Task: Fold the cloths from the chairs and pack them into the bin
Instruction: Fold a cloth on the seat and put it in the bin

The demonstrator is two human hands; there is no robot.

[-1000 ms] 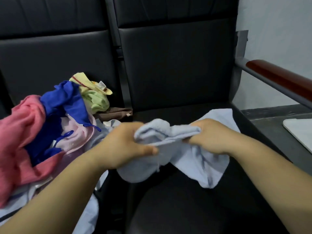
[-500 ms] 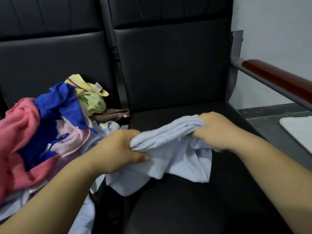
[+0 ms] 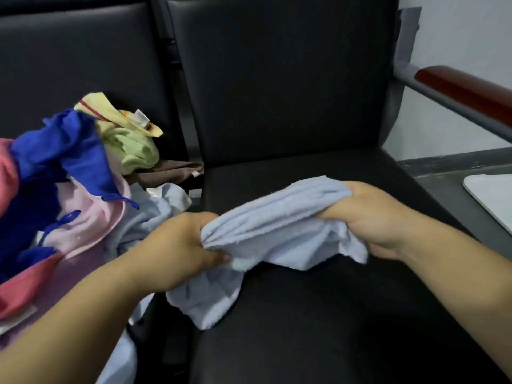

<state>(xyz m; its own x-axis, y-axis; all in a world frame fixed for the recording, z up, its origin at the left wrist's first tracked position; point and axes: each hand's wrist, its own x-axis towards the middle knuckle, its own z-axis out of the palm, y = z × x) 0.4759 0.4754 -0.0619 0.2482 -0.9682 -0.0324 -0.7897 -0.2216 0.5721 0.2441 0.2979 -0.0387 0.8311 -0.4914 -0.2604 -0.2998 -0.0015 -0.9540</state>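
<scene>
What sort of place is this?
Likely a waiting room or office lobby: joined black leatherette chairs, a grey metal armrest topped with red-brown wood, and a plain white wall.

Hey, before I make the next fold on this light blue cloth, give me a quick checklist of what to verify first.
1. The left hand grips one end of the light blue cloth: ok.
2. The right hand grips the other end: ok.
3. Cloth in neat flat layers: not ok; it is bunched between the hands and a loose part hangs below.
4. Bare seat beneath to lay it on: ok.
5. The bin within reach: cannot tell; none is in view.
</scene>
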